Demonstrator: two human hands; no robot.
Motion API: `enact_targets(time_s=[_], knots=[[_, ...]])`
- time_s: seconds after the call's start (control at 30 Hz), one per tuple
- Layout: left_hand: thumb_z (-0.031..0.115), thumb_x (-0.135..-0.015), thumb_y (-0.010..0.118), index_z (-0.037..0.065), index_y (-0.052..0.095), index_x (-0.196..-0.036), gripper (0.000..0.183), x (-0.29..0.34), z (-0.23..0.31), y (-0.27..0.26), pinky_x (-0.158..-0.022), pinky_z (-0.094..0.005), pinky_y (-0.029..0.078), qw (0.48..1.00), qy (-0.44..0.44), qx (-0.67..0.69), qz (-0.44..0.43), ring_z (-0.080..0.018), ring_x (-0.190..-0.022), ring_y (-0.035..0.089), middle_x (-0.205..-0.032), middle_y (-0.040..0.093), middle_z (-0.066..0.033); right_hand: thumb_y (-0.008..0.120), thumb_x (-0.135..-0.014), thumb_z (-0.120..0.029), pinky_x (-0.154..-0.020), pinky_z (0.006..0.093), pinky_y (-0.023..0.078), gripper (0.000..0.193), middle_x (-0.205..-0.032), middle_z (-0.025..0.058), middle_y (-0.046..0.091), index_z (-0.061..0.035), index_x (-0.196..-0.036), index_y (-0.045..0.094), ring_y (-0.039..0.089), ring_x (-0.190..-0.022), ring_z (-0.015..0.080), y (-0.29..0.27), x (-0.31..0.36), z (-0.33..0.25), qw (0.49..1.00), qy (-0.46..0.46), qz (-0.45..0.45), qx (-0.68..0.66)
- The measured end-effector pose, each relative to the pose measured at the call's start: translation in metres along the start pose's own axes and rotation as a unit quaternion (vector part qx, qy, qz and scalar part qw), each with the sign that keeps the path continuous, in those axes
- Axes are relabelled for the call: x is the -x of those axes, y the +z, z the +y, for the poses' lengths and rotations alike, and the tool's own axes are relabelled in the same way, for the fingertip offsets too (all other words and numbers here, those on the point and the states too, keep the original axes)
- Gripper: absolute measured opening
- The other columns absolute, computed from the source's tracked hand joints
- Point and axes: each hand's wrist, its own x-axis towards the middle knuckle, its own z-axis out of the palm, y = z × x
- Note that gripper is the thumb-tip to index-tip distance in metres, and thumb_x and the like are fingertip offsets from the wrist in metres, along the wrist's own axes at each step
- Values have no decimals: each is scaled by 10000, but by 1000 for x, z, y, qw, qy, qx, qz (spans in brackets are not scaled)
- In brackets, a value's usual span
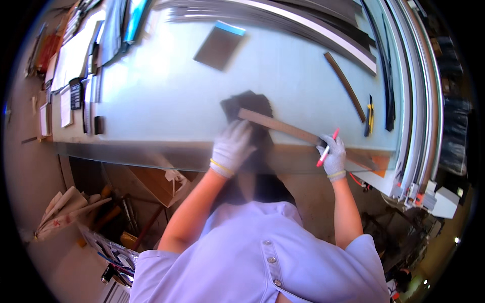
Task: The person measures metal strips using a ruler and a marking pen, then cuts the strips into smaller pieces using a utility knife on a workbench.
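Observation:
My left hand, in a pale glove with a yellow cuff band, is over the near part of the glass-topped table with its fingers stretched out. Close beyond its fingertips is the left end of a long brownish ruler, tilted down to the right. My right hand, gloved too, is closed round a red and white marker pen at the ruler's other end. Whether these fingers also grip the ruler is hard to make out. A dark patch shows under the ruler; I cannot tell if it is a reflection or a sheet.
A brown pad with a blue strip lies farther back. Long dark and white strips cross the far side. At right are a brown bar, a yellow and black utility knife and metal rails. A calculator is at left.

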Motion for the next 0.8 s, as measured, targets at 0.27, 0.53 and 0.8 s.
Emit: enact_targets(time_s=[0.27,0.53,0.8], knots=[[320,-878,743,43,531,-1429,652,13,-23,-44,-1053,-489,448,998,-12,53,15,-388,-1251,553,-1470,519,-189,684,-877,-20,-897,394,542,181,-1074,69,603,-38,-1058,693,631,-992,221,24,20,1,900,275,52,-334],[263,-822,768,38,605,-1281,537,109,-132,-108,-963,-517,446,924,-318,-133,168,-415,-1124,579,-1191,630,-184,645,-861,2,-805,388,577,215,-1079,104,580,-44,-1064,701,625,-978,251,37,21,11,980,185,45,-66],[211,-814,743,39,609,-1266,502,120,-158,-123,-1001,-530,425,896,-358,-113,238,-423,-1172,544,-1235,595,-190,613,-935,-167,-668,318,489,180,-873,50,584,-2,-983,664,570,-747,152,42,7,4,891,316,134,-297]])
